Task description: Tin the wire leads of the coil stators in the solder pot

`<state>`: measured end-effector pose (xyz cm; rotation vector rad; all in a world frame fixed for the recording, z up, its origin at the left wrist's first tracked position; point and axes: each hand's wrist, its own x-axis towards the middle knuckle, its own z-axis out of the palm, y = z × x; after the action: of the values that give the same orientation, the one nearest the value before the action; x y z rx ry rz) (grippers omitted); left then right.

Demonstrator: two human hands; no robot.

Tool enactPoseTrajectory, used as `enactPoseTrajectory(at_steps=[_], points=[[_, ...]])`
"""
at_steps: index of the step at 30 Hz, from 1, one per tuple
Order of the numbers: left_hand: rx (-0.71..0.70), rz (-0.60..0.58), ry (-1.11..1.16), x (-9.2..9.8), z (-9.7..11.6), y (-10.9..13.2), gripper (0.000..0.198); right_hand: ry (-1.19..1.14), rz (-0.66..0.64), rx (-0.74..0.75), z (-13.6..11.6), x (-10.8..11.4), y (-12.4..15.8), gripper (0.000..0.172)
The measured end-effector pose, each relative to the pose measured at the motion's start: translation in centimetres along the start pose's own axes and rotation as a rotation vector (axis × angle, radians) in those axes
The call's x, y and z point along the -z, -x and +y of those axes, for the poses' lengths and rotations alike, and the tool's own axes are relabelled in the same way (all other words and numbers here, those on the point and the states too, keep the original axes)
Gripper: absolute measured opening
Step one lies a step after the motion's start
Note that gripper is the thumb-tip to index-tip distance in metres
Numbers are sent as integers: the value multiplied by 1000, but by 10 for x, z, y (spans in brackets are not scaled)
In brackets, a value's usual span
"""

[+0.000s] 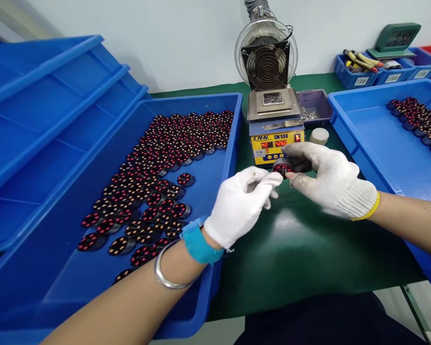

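Observation:
A small black round motor part with a ring of red windings is held up in front of the soldering pot. Wrapped around its right side are the fingers of my right hand, in a white knit glove with darkened fingertips. My left hand, in a thinner white glove, is closed in a pinch at the part's lower left edge; anything between those fingertips is hidden. Just behind both hands stands the yellow and blue solder pot with lit red digits. A flat metal scraper lies across its top front.
Left, a blue tray holds many similar parts, red and copper-coloured. Stacked blue trays lean behind it. Another blue tray stands right. A fan, purple bin, white-lidded jar and tool boxes are at the back.

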<state>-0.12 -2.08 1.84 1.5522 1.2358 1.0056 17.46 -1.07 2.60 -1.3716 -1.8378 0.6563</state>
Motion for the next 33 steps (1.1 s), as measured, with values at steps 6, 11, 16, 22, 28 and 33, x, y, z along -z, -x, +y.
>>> enactPoseTrajectory(at_steps=[6,11,16,22,28,33], points=[[-197,202,27,6,7,8,17,-106,16,-88,1,1,-5,44],[27,45,-138,-1,3,-3,33,-205,-15,-104,0,-3,-2,41],[13,-200,-120,-1,-2,1,24,-265,-13,-140,3,-1,-5,43],[48,-130,-194,1,0,0,27,-320,22,-139,6,-2,-6,42],[-53,-125,-95,1,-8,-1,27,-274,1,-102,7,-8,0,42],[-290,-282,-408,4,-12,1,27,148,166,118,6,20,-41,41]])
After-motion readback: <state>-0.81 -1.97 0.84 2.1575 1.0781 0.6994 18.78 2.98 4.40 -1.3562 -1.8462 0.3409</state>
